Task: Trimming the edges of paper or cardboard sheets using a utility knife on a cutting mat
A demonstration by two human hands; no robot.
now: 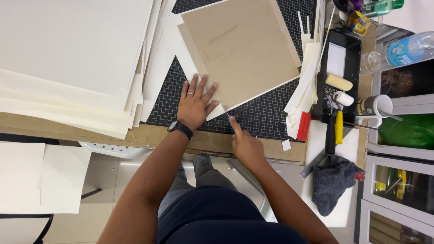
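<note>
The near corner of the white sheet (216, 111) is covered by the left hand (195, 105). Whatever is gripped in the right hand (245, 143) is too thin to be identified. The tan board (242, 49) is cut off at the top edge. The cutting mat (266, 110) is largely buried beneath boards, and the stack of cream boards (72, 58) is cropped at the left edge.

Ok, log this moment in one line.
left hand: flat on board | right hand: blade at board edge | mat beneath
</note>
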